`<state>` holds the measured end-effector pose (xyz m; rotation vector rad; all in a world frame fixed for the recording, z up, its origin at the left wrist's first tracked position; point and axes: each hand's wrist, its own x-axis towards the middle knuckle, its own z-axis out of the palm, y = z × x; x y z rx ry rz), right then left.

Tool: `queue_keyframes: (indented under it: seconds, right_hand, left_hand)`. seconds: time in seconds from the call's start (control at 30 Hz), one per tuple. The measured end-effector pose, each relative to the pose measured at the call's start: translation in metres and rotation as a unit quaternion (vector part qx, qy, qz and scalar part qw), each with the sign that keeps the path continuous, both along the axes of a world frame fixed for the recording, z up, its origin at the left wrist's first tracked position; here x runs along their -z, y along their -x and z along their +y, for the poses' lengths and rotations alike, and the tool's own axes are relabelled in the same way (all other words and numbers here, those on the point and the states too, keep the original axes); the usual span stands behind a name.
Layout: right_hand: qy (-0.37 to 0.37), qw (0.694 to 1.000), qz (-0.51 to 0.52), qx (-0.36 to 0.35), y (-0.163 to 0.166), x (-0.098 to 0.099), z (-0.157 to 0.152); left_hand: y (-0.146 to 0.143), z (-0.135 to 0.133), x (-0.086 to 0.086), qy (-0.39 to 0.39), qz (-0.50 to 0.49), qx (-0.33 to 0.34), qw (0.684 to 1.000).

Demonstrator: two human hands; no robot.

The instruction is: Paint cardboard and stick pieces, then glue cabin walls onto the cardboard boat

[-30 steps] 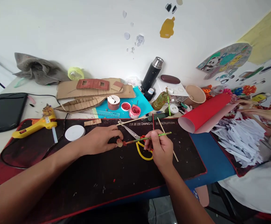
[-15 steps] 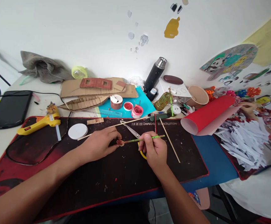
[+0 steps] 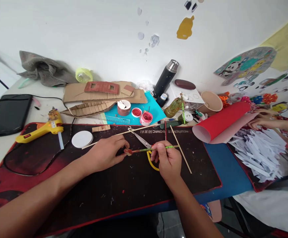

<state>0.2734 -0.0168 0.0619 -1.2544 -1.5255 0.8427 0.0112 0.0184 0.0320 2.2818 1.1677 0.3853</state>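
At left, a small, roundish tan piece with a reddish-brown patch is being pinched at the fingertips of the left hand, over a black, red-edged mat. Rightward, a slim, green-handled paintbrush with reddish-brown bristles is being gripped pen-like by the right hand. Its long axis is being held nearly crosswise, bristles pointing left at the piece; whether contact is being made cannot be told.

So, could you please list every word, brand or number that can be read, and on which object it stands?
"SOMIC": dark mat, far edge, Chinese characters beside it.
"NEWMEN": same edge, farther right.
Too small to read: print on the pink jar, yellow glue gun labels, ruler marks.
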Motion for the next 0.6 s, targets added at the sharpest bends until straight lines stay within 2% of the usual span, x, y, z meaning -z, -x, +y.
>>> queue_keyframes:
  seconds: [0.2, 0.37, 0.6]
  right_hand:
    - [-0.008, 0.999, -0.039, -0.009, 0.006, -0.001, 0.002]
    - [-0.001, 1.000, -0.013, 0.010, -0.005, 0.001, 0.002]
    - [-0.008, 1.000, -0.003, 0.001, 0.002, 0.002, 0.002]
  left_hand:
    - [0.000, -0.001, 0.000, 0.008, -0.009, -0.001, 1.000]
    - [-0.001, -0.001, 0.000, -0.001, -0.008, -0.011, 1.000]
    - [0.000, -0.002, 0.002, 0.001, -0.017, 0.000, 1.000]
